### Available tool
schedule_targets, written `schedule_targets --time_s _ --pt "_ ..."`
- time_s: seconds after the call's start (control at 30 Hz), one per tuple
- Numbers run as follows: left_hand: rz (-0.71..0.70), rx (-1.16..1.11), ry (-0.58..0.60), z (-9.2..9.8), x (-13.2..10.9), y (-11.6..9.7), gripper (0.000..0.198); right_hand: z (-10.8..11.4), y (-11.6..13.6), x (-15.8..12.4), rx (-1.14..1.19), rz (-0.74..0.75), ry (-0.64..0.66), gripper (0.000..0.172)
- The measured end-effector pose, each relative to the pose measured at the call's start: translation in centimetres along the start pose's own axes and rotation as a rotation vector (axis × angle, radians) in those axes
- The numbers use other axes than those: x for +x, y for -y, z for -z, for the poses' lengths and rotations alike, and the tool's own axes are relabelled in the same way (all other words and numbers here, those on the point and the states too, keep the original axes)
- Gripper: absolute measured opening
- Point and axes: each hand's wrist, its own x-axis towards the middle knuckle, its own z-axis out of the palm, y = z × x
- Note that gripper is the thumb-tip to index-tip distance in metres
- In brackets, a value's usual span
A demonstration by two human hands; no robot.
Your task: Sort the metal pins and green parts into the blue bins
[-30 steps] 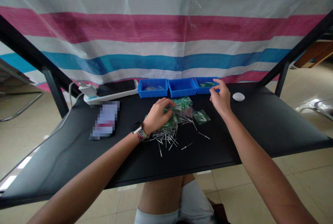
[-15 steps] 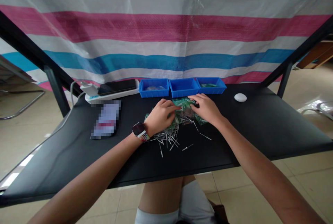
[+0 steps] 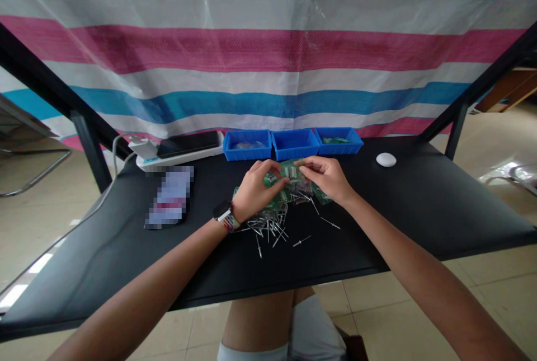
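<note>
My right hand (image 3: 329, 177) pinches a small green circuit board (image 3: 290, 171) at its right edge, just above a pile. My left hand (image 3: 257, 187), a watch on its wrist, curls thumb and index finger around the same board's left side; the exact contact is hard to make out. Beneath the hands lie more green circuit boards (image 3: 280, 200), partly hidden by the fingers. Silver pop rivets (image 3: 272, 224) with long thin stems spill out in front of them. One loose rivet (image 3: 302, 240) lies apart, nearer the table's front edge.
Three blue bins stand in a row behind the pile: a left bin (image 3: 247, 154) with clear bags, a middle bin (image 3: 296, 152), and a right bin (image 3: 340, 148) with green pieces. Left are a power strip (image 3: 184, 159), a black phone (image 3: 188, 144) and a blurred-out item (image 3: 170, 198). A white mouse (image 3: 386, 159) sits right.
My right hand has shifted slightly down and left and now holds a board up from the pile. My left thumb and index finger have spread around that board. The view tilted slightly.
</note>
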Motion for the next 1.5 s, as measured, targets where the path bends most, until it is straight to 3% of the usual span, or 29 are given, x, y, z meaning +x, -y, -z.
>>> schedule_targets --time_s 0.27,0.47,0.67,0.77,1.03,1.2,1.3,1.43,1.5 --pt "0.066 -0.143 -0.034 0.1 0.0 0.2 0.010 -0.8 0.6 -0.3 0.146 -0.093 0.066 0.028" --pt "0.019 -0.128 -0.070 0.4 -0.1 0.2 0.009 -1.0 0.9 -0.4 0.006 0.011 0.002 0.022" --pt "0.018 -0.110 -0.107 0.7 0.0 0.3 0.011 -1.3 1.3 -0.6 0.144 -0.101 0.037 0.037" --pt "0.057 -0.103 -0.096 0.7 0.0 0.6 0.006 -1.4 1.2 -0.5 0.162 -0.087 0.016 0.034" --pt "0.161 -0.384 -0.080 0.6 -0.1 0.5 0.023 -1.4 1.5 -0.3 0.189 0.006 -0.039 0.026" --pt "0.150 -0.403 -0.077 0.4 -0.1 0.6 0.023 -1.4 1.1 -0.2 0.167 0.007 -0.056 0.029" --pt "0.162 -0.453 -0.074 -0.2 -0.1 0.5 0.028 -1.7 0.6 -0.3 0.153 -0.004 -0.097 0.034" --pt "0.192 -0.580 -0.097 -0.8 -0.1 0.4 0.045 -2.1 0.4 -0.6 0.145 0.034 -0.139 0.058" --pt "0.195 -0.574 -0.104 -0.9 -0.1 0.5 0.041 -2.2 0.5 -0.7 0.126 0.035 -0.143 0.060"
